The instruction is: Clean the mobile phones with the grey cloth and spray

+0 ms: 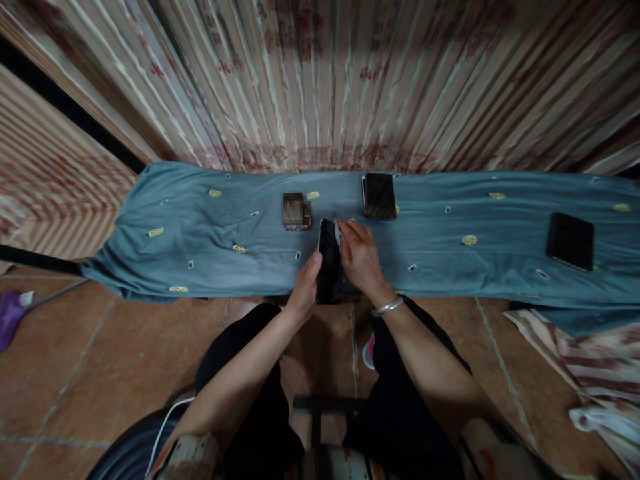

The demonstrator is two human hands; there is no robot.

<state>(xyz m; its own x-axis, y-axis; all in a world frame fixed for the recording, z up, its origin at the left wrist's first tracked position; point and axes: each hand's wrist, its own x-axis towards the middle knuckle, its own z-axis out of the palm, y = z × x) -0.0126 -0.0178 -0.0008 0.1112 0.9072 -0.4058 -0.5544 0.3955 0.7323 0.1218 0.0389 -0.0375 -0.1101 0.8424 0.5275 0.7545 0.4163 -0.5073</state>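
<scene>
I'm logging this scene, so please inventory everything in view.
Patterned cloth: 1, blue-green, across the middle
Held object: 1, black, flat, centre
Pale piece: 1, whitish, at held object's upper right
Dark flat items: 2, black, on cloth, rightward
Blurred item: 1, brownish, on cloth, leftward
Striped curtain: count unclear, beige-red, behind
Striped fabric: 1, reddish-beige, lower right
Floor tiles: several, brown, below
Purple object: 1, purple, left edge
Bars: 2, black, left
Round object: 1, black, lower left
Cable: 1, white, lower left
Bracelet: 1, silver, right wrist
Shoe: 1, pink-white, below cloth
Trousers: 1 pair, black, bottom
Left hand: 1, gripping held object
Right hand: 1, holding pale piece
</scene>
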